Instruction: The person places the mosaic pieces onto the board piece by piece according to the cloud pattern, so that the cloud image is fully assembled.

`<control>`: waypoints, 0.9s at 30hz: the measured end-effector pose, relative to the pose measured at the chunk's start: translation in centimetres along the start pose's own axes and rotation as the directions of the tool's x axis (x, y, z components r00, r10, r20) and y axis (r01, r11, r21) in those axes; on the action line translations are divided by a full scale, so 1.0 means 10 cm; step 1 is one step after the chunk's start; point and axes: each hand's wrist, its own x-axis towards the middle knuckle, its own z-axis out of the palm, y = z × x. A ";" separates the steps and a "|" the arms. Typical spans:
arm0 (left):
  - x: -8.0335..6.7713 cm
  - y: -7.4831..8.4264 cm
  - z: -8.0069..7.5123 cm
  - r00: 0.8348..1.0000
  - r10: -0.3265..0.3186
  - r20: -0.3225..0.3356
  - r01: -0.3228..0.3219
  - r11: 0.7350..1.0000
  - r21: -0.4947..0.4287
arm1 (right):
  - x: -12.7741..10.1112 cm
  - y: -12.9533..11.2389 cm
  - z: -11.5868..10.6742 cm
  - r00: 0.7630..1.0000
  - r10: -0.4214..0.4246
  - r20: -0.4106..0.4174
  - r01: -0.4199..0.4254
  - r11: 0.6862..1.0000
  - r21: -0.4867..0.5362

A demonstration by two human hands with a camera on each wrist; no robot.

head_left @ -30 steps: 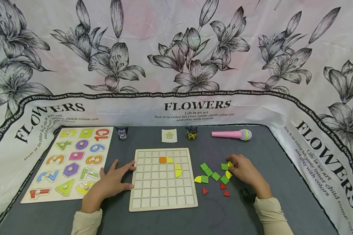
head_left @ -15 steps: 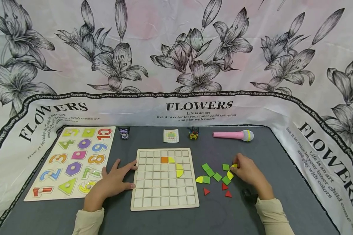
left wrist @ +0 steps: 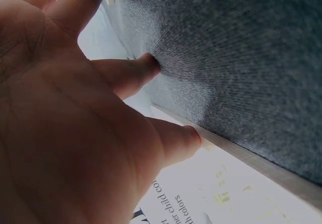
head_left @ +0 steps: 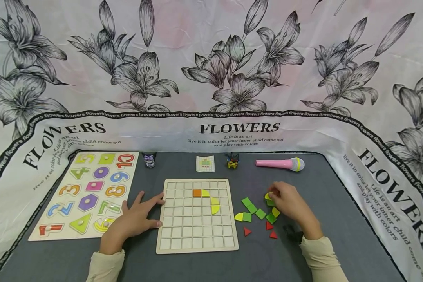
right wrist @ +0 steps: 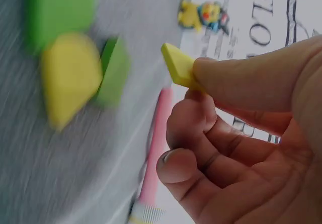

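Observation:
In the head view a wooden grid board (head_left: pixel 197 217) lies mid-table, holding an orange square (head_left: pixel 197 192) and several yellow quarter-circle tiles (head_left: pixel 215 201). My left hand (head_left: pixel 130 221) rests with spread, straight fingers against the board's left edge; in the left wrist view its thumb (left wrist: pixel 176 141) touches the rim. Between thumb and index finger my right hand (head_left: pixel 290 201) pinches a yellow quarter-circle tile (right wrist: pixel 178 68), lifted off the table above a green square. Under and beside that hand lie loose green squares (head_left: pixel 260 213), other yellow quarter-circles (head_left: pixel 239 216) and red triangles (head_left: pixel 247 231).
A number puzzle board (head_left: pixel 88 196) lies at the left. Along the back stand a dark figurine (head_left: pixel 149 160), a small pattern card (head_left: pixel 205 164), a yellow figurine (head_left: pixel 232 161) and a pink toy microphone (head_left: pixel 280 164). A flowered cloth (head_left: pixel 232 135) borders the table.
My right hand has picked up the yellow quarter-circle from beside the green square and shifted it slightly left. My left hand has stayed at the board's edge.

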 end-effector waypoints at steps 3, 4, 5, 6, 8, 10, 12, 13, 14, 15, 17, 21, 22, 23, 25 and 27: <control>0.00 0.01 -0.01 1.000 -0.013 0.006 0.013 1.000 -0.006 | 0.10 -0.14 0.05 0.998 -0.047 0.041 0.046 0.999 0.022; 0.00 0.02 -0.01 1.000 -0.017 0.006 0.017 1.000 -0.007 | 0.13 -0.19 0.07 0.996 -0.061 0.058 0.059 0.998 0.036; 0.00 0.03 -0.01 1.000 -0.020 0.007 0.020 1.000 -0.006 | 0.17 -0.23 0.10 0.995 -0.077 0.069 0.074 0.996 0.047; 0.00 0.03 -0.01 1.000 -0.025 0.008 0.025 1.000 -0.007 | 0.20 -0.27 0.12 0.993 -0.091 0.078 0.086 0.995 0.056; 0.00 0.03 -0.01 1.000 -0.027 0.010 0.027 1.000 -0.001 | 0.26 -0.35 0.18 0.988 -0.114 0.099 0.107 0.991 0.079; 0.00 0.03 -0.01 1.000 -0.025 0.012 0.025 1.000 0.004 | 0.32 -0.43 0.24 0.984 -0.135 0.118 0.122 0.986 0.111; 0.01 0.02 -0.01 1.000 -0.024 0.013 0.023 1.000 0.008 | 0.38 -0.51 0.30 0.978 -0.157 0.135 0.139 0.981 0.133; 0.01 0.02 -0.01 1.000 -0.022 0.013 0.022 1.000 0.010 | 0.41 -0.55 0.33 0.975 -0.170 0.142 0.150 0.979 0.142; 0.01 0.02 -0.01 1.000 -0.022 0.013 0.022 1.000 0.009 | 0.45 -0.59 0.36 0.972 -0.181 0.149 0.160 0.976 0.146; 0.01 0.02 -0.01 1.000 -0.023 0.012 0.023 1.000 0.010 | 0.48 -0.63 0.40 0.968 -0.195 0.157 0.171 0.974 0.152; 0.01 0.03 -0.01 1.000 -0.026 0.011 0.026 1.000 0.008 | 0.56 -0.72 0.47 0.961 -0.218 0.168 0.193 0.969 0.154; 0.01 0.04 -0.02 1.000 -0.027 0.011 0.027 1.000 -0.010 | 0.69 -0.88 0.60 0.948 -0.250 0.197 0.218 0.961 0.172; 0.01 0.05 -0.02 1.000 -0.026 0.011 0.027 1.000 -0.015 | 0.72 -0.92 0.63 0.944 -0.257 0.205 0.223 0.959 0.177; 0.01 0.05 -0.01 1.000 -0.026 0.012 0.027 1.000 -0.016 | 0.75 -0.95 0.65 0.941 -0.266 0.212 0.229 0.956 0.183; 0.01 0.04 -0.01 1.000 -0.026 0.012 0.026 1.000 -0.015 | 0.80 -1.03 0.70 0.932 -0.283 0.224 0.241 0.950 0.200; 0.01 0.04 -0.02 1.000 -0.027 0.009 0.027 1.000 -0.012 | 0.85 -1.11 0.75 0.922 -0.305 0.237 0.254 0.941 0.223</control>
